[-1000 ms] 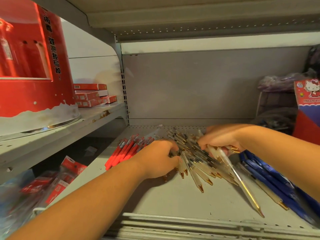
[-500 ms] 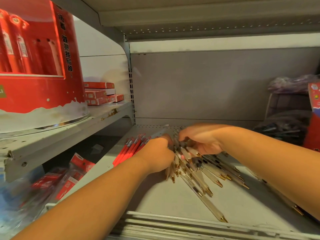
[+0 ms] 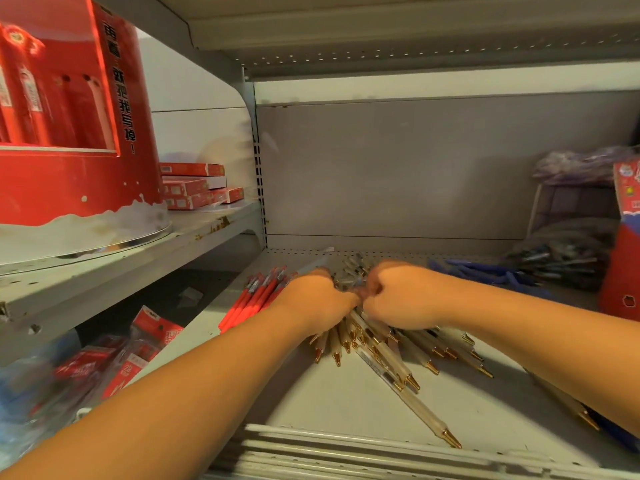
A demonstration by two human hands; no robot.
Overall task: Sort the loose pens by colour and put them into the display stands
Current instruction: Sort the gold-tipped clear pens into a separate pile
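On a grey shop shelf [image 3: 346, 403], the left hand [image 3: 318, 303] and right hand [image 3: 398, 296] clamp together on a heap of clear gold-tipped pens [image 3: 398, 362]. Grouped red pens [image 3: 256, 299] lie at the heap's ten o'clock, blue pens [image 3: 485, 271] at two. Sorting looks nearly done; loading remains. The red display stand [image 3: 69, 185], at the frame's ten o'clock, appears stocked with red ones.

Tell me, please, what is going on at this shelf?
A person works on a pile of clear pens with gold tips on the shelf: the left hand and the right hand both curl their fingers around it. Red pens lie in a group just left of the hands, blue pens further right. The red display stand sits on the higher shelf at left.
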